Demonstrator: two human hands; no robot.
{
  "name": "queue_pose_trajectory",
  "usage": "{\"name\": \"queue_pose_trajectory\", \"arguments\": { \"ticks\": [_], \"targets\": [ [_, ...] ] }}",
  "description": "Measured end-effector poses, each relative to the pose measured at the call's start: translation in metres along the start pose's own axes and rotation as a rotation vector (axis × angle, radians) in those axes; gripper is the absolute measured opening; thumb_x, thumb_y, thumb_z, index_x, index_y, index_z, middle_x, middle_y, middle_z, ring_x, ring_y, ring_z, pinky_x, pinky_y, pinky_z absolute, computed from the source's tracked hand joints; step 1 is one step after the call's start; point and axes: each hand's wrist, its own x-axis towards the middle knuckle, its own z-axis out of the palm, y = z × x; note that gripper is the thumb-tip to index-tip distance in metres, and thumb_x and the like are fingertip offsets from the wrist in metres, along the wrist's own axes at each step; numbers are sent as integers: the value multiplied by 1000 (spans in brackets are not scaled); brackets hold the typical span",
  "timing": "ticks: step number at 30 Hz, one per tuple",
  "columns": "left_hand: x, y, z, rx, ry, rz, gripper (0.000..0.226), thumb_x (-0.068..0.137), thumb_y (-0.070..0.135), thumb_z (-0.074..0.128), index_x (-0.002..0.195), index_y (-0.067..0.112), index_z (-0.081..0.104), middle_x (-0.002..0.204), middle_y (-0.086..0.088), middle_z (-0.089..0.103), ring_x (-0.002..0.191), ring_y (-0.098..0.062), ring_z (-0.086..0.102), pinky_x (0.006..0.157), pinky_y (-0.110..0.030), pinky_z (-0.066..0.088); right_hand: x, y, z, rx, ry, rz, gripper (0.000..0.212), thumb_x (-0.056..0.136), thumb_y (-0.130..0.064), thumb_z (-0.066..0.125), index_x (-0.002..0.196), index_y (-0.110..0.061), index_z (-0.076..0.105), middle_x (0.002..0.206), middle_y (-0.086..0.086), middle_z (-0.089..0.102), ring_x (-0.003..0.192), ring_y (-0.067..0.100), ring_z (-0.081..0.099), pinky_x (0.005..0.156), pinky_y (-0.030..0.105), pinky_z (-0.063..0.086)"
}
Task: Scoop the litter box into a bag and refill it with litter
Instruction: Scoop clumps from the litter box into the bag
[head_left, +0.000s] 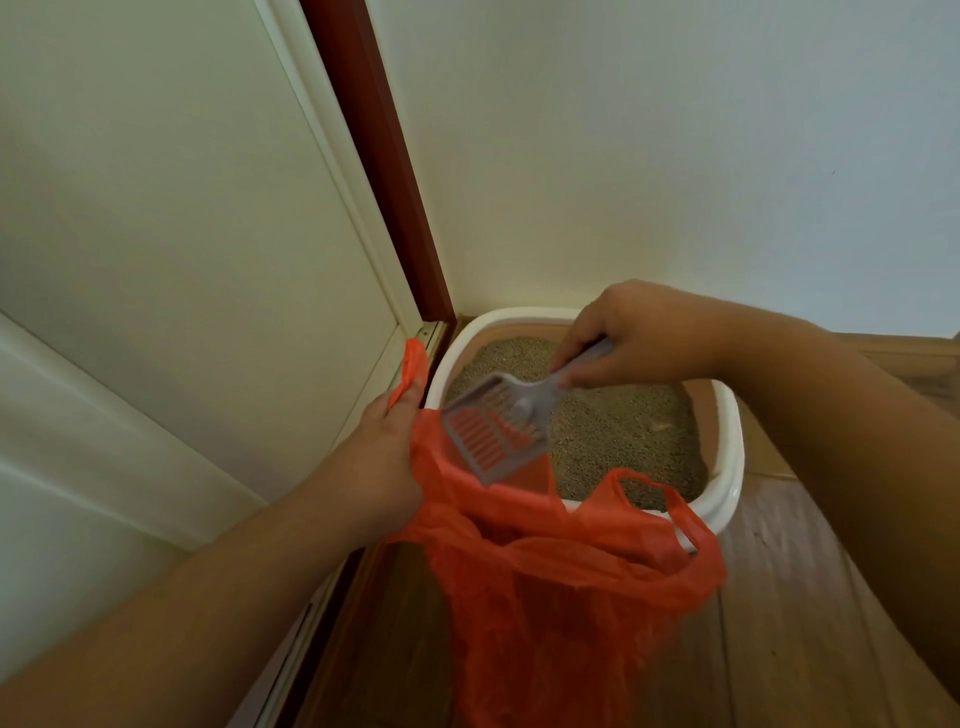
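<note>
the left hand (384, 457) pinches one handle of the orange plastic bag (561, 561) between thumb and curled fingers, holding the mouth open just in front of the white litter box (727, 447). the right hand (628, 338) has its fingers wrapped round the handle of a grey slotted scoop (498, 431), whose blade is tilted down over the bag's opening. the orange shows through the slots, and the blade looks empty or nearly so; whether any clump remains on it cannot be told.

the litter box sits on the wooden floor (810, 597) in the corner, against the wall (675, 156) and beside the door frame (379, 156), with grey-brown litter (613, 431) spread across its bottom. the bag hangs partly over the box's near rim, its second handle (670, 514) loose and unheld.

the bag is thin, soft film: light, floppy and likely to fold shut if held by one handle alone, so the mouth probably needs tension from the held handle or a grip on both. it would tear under sharp or heavy loads. the scoop appears stiff and light, best held well back on the handle as it is now. the litter is loose grain that would spill easily from a tilted blade, so a level carry seems wise.
</note>
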Motion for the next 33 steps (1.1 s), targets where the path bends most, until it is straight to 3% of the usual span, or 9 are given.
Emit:
{"name": "queue_pose_trajectory", "arguments": {
  "ticks": [3,7,12,17,22,26,28,30,33],
  "targets": [
    [2,-3,0,90,-37,-55,111,88,7,68,161,41,-8,165,1,16,142,-25,41,110,-41,47,-1,15,-2,135,120,162,11,88,-37,77,95,-30,82,77,-10,76,78,16,72,78,38,59],
    [2,-9,2,171,-92,-72,96,89,11,67,164,28,9,159,-6,28,140,-26,42,116,-40,39,8,37,17,122,262,414,15,93,-34,71,91,-22,80,69,-6,74,71,16,70,69,29,55],
    [5,-11,3,247,-127,-70,83,89,16,64,161,26,24,148,-8,44,131,-26,51,109,-38,45,19,67,54,60,138,628,17,94,-24,68,79,-21,76,65,-4,75,64,12,71,61,27,55],
    [3,-15,-2,401,-178,-98,68,91,18,58,154,32,39,130,-3,61,112,-20,64,95,-36,55,20,89,78,46,100,735,3,91,-12,72,92,-10,74,75,6,75,72,22,75,68,37,65],
    [2,-21,-4,584,-265,-201,40,91,24,54,128,33,67,120,2,68,105,-17,66,91,-32,56,19,106,96,40,-21,785,12,91,-12,70,85,-6,79,75,7,77,61,17,69,69,33,64],
    [3,-18,-5,623,-240,-224,30,92,21,54,112,30,75,107,3,72,94,-16,68,86,-33,58,17,108,102,85,-54,840,23,91,-12,65,74,-3,78,62,6,73,47,15,59,52,26,53],
    [5,-17,-5,612,-234,-218,29,91,18,55,108,30,76,101,4,72,90,-16,68,82,-31,58,18,108,101,41,-68,847,18,89,-13,68,76,-5,78,67,5,74,51,15,61,56,28,55],
    [6,-17,-3,612,-234,-215,28,90,17,56,103,31,77,90,7,67,85,-15,66,78,-30,57,19,107,97,-64,-90,836,8,88,-13,72,88,-6,77,86,7,77,69,18,69,73,32,61],
    [8,-18,0,619,-247,-204,25,90,14,55,95,27,77,80,8,62,82,-14,65,78,-30,57,20,112,94,-136,-81,861,15,86,-12,77,99,-6,72,91,7,72,88,21,72,81,34,61]
  ]
}}
